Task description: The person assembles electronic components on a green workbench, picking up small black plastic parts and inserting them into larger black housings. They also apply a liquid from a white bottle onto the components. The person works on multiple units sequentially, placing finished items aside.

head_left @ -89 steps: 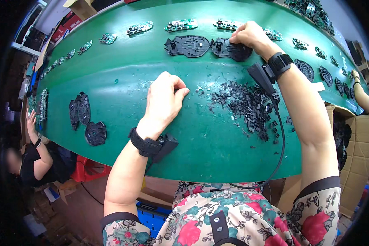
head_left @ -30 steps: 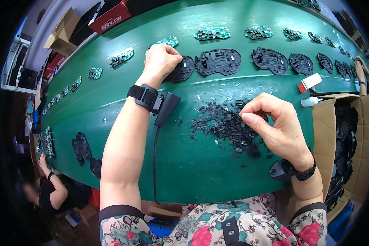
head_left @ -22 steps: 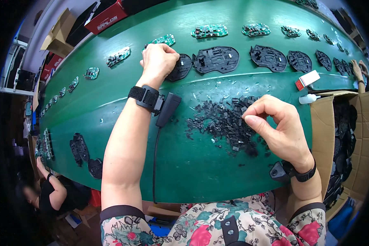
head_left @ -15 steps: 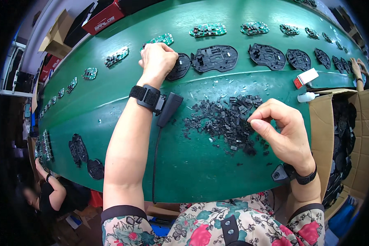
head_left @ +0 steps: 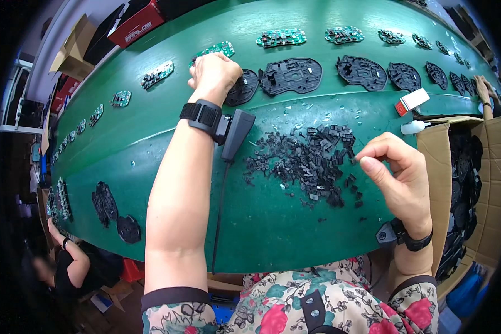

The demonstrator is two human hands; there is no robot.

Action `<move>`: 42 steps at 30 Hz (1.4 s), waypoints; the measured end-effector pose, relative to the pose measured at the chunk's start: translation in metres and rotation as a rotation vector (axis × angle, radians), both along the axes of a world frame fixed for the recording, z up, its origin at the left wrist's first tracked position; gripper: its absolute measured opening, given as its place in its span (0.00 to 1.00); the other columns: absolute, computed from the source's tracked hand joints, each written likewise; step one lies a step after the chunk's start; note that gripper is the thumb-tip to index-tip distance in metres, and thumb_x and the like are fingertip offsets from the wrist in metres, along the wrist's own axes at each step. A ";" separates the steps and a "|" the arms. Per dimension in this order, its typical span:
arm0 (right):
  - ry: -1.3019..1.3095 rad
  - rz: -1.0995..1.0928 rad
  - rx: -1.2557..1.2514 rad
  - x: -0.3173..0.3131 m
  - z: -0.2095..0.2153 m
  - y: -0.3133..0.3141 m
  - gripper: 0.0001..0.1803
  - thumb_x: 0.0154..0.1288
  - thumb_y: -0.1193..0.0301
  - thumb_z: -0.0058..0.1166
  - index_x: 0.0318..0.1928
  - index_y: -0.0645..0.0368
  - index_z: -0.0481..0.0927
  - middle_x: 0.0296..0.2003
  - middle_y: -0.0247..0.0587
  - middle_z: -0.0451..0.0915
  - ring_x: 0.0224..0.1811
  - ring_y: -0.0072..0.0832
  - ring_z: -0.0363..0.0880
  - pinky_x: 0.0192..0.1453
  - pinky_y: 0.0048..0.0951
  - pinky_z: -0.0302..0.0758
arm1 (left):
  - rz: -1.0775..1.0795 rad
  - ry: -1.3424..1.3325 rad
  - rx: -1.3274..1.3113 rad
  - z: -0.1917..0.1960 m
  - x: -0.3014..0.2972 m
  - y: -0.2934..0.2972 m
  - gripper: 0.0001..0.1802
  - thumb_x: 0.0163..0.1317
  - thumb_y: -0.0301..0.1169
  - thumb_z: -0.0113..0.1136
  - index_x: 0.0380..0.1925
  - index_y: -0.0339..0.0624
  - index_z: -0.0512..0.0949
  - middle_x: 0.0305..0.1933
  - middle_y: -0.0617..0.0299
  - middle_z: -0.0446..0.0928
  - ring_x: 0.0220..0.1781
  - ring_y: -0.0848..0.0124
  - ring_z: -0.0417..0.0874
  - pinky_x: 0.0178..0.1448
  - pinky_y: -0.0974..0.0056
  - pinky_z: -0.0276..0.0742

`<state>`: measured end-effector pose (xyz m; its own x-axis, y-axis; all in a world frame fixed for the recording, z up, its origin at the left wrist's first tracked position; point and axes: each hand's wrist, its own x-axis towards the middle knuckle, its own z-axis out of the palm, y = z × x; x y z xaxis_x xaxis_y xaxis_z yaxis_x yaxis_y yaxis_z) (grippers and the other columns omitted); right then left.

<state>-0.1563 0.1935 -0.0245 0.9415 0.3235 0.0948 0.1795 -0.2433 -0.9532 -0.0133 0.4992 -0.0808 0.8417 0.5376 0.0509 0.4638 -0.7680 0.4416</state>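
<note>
Shell [head_left: 245, 89] at the upper middle of the table, partly covered by the left hand [head_left: 214, 72], and that's where the work seems to be: a fitting or adjusting step, I'd judge, at this one black piece. It lies flat, inner side up, its neighbour shell [head_left: 291, 77] just to the right, a green board [head_left: 220, 50] just behind the knuckles.

Over to the right hand [head_left: 398, 175], low at the right edge of the pile [head_left: 317, 161] of small black parts. Thumb and forefinger are tip to tip in a fine pinch; a tiny part could be between them, but I can't tell. What the next move calls for, in my judgement, is precision: one small part kept firmly in the fingertips, the shell held steady so that it doesn't skid.

Now the poses! Left arm reaches long and nearly straight from the lower edge, wrist bent, back of the hand up, fingers curled under; their tips are hidden, so whether they're clamped on the shell or only resting there, I can't say. A black device [head_left: 238, 133] hangs off that wrist strap. Right arm is the short one: elbow tucked close by the carton [head_left: 434, 172], forearm rising steeply, hand turned inward, thumb side to the pile, the other fingers folded behind the forefinger.
</note>
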 end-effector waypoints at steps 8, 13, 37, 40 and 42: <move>0.020 -0.186 -0.041 -0.001 0.001 -0.024 0.04 0.65 0.76 0.58 0.36 0.66 0.81 0.29 0.30 0.78 0.33 0.16 0.73 0.39 0.19 0.70 | -0.137 -0.065 -0.116 -0.014 0.005 0.020 0.08 0.42 0.29 0.63 0.26 0.41 0.84 0.27 0.59 0.81 0.32 0.68 0.79 0.37 0.64 0.72; -0.014 -0.309 -0.090 -0.002 -0.003 -0.043 0.06 0.64 0.74 0.59 0.35 0.66 0.81 0.27 0.27 0.77 0.29 0.12 0.71 0.35 0.17 0.69 | -0.156 -0.004 -0.092 0.002 0.000 0.008 0.11 0.44 0.32 0.62 0.31 0.47 0.85 0.32 0.60 0.83 0.39 0.66 0.81 0.46 0.61 0.72; -0.395 0.041 -0.781 0.011 -0.035 -0.028 0.05 0.51 0.79 0.59 0.28 0.63 0.76 0.29 0.48 0.73 0.37 0.46 0.74 0.41 0.40 0.71 | 0.171 -0.198 0.381 0.030 -0.410 0.156 0.16 0.56 0.30 0.66 0.44 0.37 0.80 0.50 0.47 0.78 0.56 0.53 0.76 0.63 0.55 0.68; -0.291 -0.046 -0.673 0.007 -0.027 -0.022 0.05 0.55 0.81 0.56 0.31 0.65 0.74 0.27 0.47 0.72 0.30 0.40 0.71 0.38 0.34 0.69 | 0.240 -0.154 0.303 0.010 -0.414 0.157 0.27 0.55 0.35 0.68 0.55 0.40 0.74 0.63 0.44 0.68 0.65 0.49 0.67 0.69 0.52 0.60; -0.267 -0.115 -0.626 0.007 -0.025 -0.025 0.05 0.60 0.81 0.54 0.38 0.65 0.77 0.26 0.40 0.72 0.27 0.27 0.68 0.36 0.26 0.66 | 0.232 -0.151 0.274 0.003 -0.411 0.151 0.27 0.55 0.35 0.68 0.55 0.39 0.74 0.62 0.44 0.68 0.65 0.48 0.65 0.69 0.51 0.60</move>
